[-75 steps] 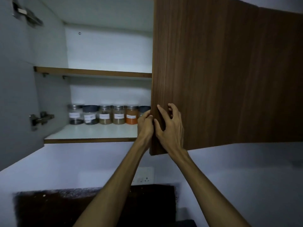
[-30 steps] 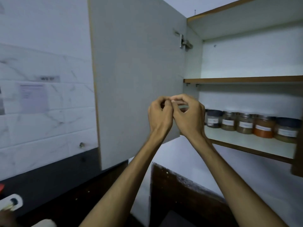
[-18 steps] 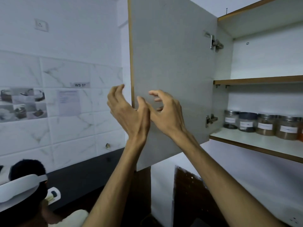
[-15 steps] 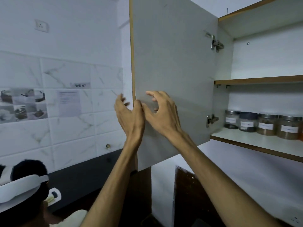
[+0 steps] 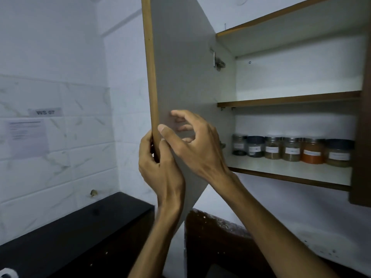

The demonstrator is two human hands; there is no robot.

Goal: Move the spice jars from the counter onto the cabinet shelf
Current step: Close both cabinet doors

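Several labelled spice jars (image 5: 291,150) stand in a row at the back of the lower cabinet shelf (image 5: 281,170); one holds orange powder (image 5: 312,152). The left cabinet door (image 5: 180,77) stands partly open, its wooden edge toward me. My left hand (image 5: 158,163) grips that edge from the outer side. My right hand (image 5: 192,141) rests against the door's grey inner face with fingers curled and thumb by the edge. Neither hand holds a jar.
The upper shelf (image 5: 287,100) carries nothing I can see. The brown right door (image 5: 363,137) covers the cabinet's right side. A black counter (image 5: 76,227) runs below a white tiled wall with a paper notice (image 5: 27,137). A hinge (image 5: 217,62) sits at the door's top.
The left door has swung toward the cabinet, so it now shows edge-on. My left hand has wrapped around its edge, and my right hand has stayed on the inner face.
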